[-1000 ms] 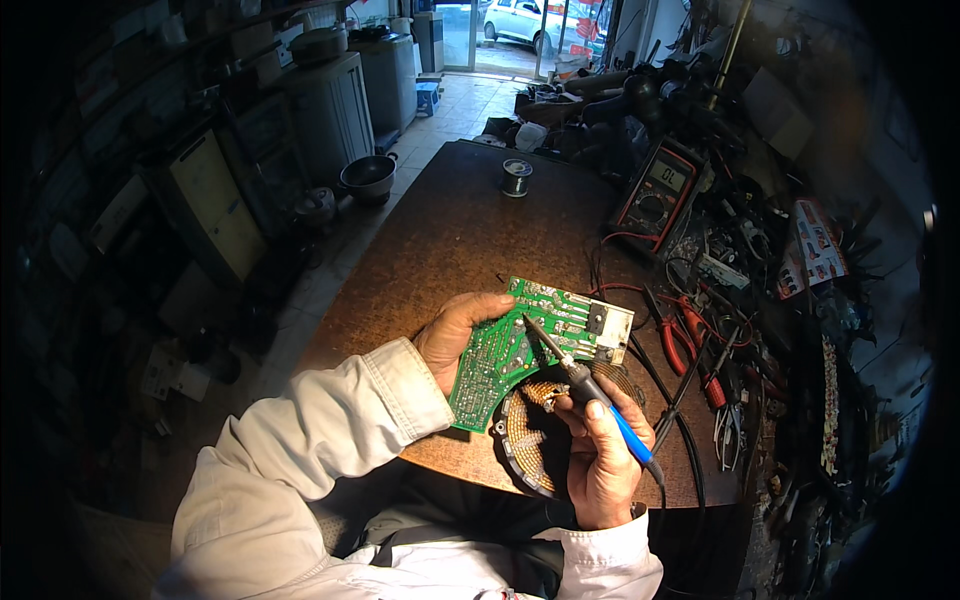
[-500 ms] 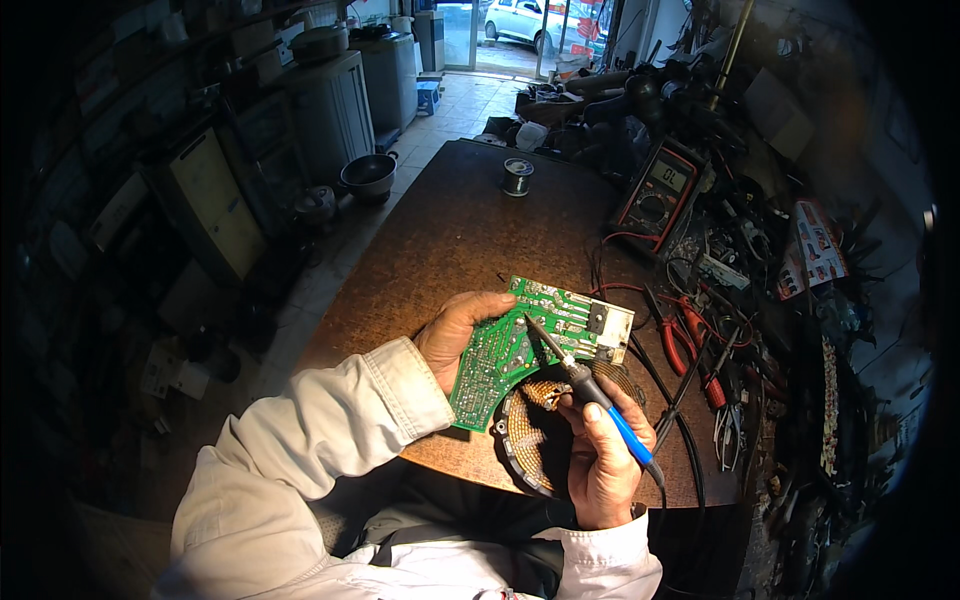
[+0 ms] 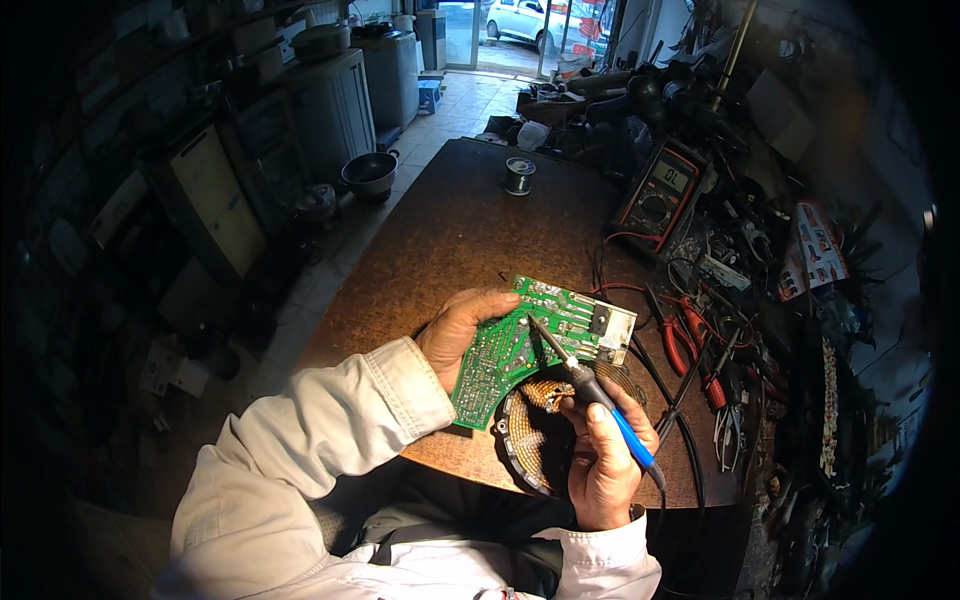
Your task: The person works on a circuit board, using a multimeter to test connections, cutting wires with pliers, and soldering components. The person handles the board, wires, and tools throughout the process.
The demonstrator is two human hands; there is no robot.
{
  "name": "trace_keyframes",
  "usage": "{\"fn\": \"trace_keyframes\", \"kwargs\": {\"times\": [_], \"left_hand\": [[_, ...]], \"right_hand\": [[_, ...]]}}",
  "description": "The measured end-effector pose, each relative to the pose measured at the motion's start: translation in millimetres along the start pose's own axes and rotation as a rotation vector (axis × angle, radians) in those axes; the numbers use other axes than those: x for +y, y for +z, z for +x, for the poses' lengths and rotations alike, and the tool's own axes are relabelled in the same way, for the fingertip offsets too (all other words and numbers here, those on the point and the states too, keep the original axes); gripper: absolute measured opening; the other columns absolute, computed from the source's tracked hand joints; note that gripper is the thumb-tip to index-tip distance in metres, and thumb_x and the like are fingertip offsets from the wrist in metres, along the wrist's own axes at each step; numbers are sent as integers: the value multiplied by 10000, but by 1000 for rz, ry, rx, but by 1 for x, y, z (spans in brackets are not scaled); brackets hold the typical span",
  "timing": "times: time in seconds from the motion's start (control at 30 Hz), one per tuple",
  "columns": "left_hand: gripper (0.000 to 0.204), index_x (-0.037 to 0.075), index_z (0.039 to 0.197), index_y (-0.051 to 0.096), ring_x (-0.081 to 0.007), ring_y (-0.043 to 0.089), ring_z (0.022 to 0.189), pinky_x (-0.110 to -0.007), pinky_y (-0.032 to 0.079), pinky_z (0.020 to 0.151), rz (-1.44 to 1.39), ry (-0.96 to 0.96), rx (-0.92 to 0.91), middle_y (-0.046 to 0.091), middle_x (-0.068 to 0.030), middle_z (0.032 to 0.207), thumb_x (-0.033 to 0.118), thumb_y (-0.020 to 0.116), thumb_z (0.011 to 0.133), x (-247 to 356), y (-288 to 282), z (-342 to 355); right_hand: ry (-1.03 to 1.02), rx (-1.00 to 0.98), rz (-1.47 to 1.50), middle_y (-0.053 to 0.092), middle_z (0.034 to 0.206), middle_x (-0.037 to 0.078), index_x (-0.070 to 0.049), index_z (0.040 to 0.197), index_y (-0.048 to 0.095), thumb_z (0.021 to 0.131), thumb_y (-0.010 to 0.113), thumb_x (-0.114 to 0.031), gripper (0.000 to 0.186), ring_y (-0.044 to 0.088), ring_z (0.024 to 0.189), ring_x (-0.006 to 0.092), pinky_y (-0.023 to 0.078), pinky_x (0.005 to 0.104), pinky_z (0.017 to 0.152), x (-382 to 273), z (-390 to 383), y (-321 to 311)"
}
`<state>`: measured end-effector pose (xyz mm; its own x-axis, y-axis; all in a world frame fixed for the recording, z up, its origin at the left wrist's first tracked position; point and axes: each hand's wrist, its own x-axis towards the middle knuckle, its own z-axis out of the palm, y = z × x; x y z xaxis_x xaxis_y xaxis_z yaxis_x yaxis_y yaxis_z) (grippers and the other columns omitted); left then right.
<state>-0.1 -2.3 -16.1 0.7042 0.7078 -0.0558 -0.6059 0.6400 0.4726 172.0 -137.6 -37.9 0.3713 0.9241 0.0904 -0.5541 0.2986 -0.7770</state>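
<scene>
My left hand (image 3: pixel 455 335) grips the green circuit board (image 3: pixel 487 372) by its left edge, thumb on top near the upper corner. The board is tilted, solder side up, with a pale metal heat sink (image 3: pixel 621 330) at its right end. In my right hand (image 3: pixel 607 455) is a soldering iron (image 3: pixel 628 438) with a blue and black handle, held like a pen. Its tip meets or hovers just over the upper middle of the board; I cannot tell which. Below the board, near my right fingers, a round part with copper-coloured windings (image 3: pixel 524 440) lies on the table, partly hidden.
A solder spool (image 3: pixel 519 177) stands on the brown table (image 3: pixel 460 230) toward the far end. To the right lie a multimeter (image 3: pixel 660 195), red-handled pliers (image 3: pixel 678 345), black cables (image 3: pixel 688 440) and piled tools. A black pan (image 3: pixel 370 175) sits beyond the table's left edge.
Almost nothing differs. The board, both hands and the soldering iron appear shifted very slightly to the right; both grips are the same.
</scene>
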Motion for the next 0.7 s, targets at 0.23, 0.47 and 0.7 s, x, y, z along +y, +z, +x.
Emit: {"fn": "trace_keyframes", "kwargs": {"times": [0.23,0.47,0.7], "left_hand": [[300,-71,1212,637,-250,750,963,-386,618,909,135,132,17,740,-194,1098,145,592,1008,-1,-1,-2],[296,-72,1218,632,-252,749,978,-386,617,918,124,117,-2,741,-191,1103,136,607,1009,-1,-7,0],[299,-65,1230,626,-264,742,1011,-400,606,948,91,87,-41,733,-195,1135,136,627,1009,-1,-9,1]], "right_hand": [[-21,7,-5,725,1109,248,130,1255,612,900,729,16,391,753,931,301,611,394,899,-1,-1,2],[-25,18,-21,725,1103,247,127,1261,612,901,727,18,394,754,920,299,612,393,892,-1,-1,2],[-47,0,-43,719,1133,226,88,1233,627,915,708,19,335,750,932,307,643,417,877,1,-1,-1]]}}
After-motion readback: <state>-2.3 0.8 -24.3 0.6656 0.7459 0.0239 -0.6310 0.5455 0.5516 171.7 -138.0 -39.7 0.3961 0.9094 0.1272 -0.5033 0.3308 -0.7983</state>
